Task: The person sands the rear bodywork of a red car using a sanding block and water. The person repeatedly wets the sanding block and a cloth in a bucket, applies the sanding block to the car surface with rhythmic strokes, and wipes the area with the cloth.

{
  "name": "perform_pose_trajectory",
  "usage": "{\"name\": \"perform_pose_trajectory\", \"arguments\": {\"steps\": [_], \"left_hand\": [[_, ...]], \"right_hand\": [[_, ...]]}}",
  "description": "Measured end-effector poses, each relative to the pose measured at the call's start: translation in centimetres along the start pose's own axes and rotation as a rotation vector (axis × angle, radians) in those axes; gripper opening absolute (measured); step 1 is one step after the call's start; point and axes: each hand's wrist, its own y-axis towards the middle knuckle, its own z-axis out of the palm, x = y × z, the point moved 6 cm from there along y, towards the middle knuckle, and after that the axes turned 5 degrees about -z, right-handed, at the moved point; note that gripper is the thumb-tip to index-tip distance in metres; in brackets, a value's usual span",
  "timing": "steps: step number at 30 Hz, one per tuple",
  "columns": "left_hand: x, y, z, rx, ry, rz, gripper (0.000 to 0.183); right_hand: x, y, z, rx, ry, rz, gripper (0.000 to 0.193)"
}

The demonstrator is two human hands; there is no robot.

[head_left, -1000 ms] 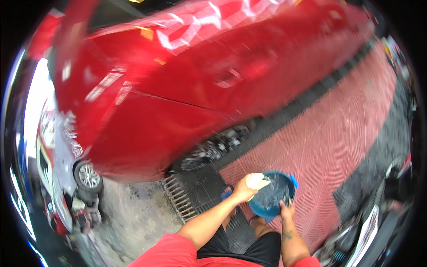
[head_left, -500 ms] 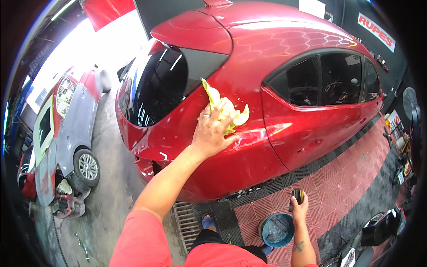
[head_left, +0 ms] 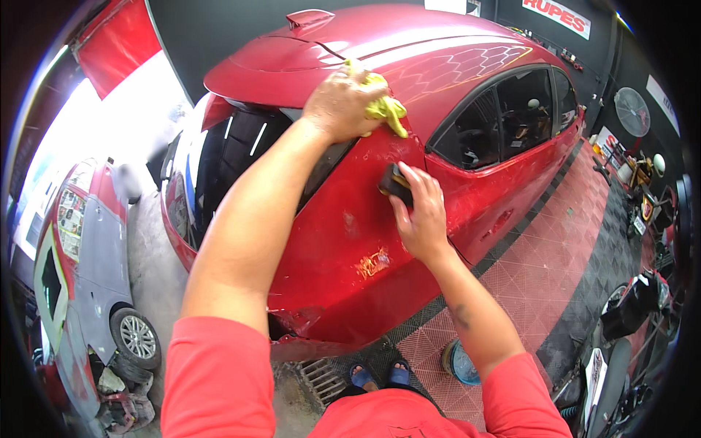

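A glossy red car point(head_left: 328, 212) fills the middle of the view, its rear corner nearest me. My left hand point(head_left: 343, 102) is closed on a crumpled yellow cloth point(head_left: 385, 104), pressed to the bodywork at the edge of the roof beside the rear window. Lower and to the right, my right hand point(head_left: 422, 219) grips a small black block point(head_left: 396, 184) with a tan strip along it. This block is at the rear side panel; whether it touches the paint I cannot tell. Wet-looking marks and a bright reflection show on the panel below.
A blue bucket point(head_left: 464, 363) of water stands on red and black floor tiles, partly behind my right forearm. A drain grate point(head_left: 321, 379) lies near my feet. At left is a partly stripped grey car point(head_left: 106, 241); a motorcycle point(head_left: 621, 358) and a fan point(head_left: 631, 112) are at right.
My left hand has moved the yellow cloth up the bodywork to the roof edge. My right hand has risen from above the bucket to the side panel, still holding the block.
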Motion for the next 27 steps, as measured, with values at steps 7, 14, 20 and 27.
{"name": "perform_pose_trajectory", "arguments": {"steps": [7, 14, 20, 27], "left_hand": [[3.0, -1.3, -1.7, -0.058, 0.027, -0.009, 0.056], [3.5, -1.4, -1.6, -0.033, -0.015, -0.041, 0.056], [3.2, -1.2, -0.9, -0.080, -0.080, -0.026, 0.051], [3.1, -1.3, -1.6, -0.088, -0.092, -0.082, 0.049]], "right_hand": [[0.5, 4.4, 4.8, -0.319, -0.189, 0.126, 0.066], [7.9, -1.9, 8.7, -0.189, -0.133, -0.159, 0.069], [5.6, 1.4, 7.5, -0.423, -0.305, 0.178, 0.062], [7.4, 1.9, 8.1, -0.336, -0.350, 0.052, 0.068]]}}
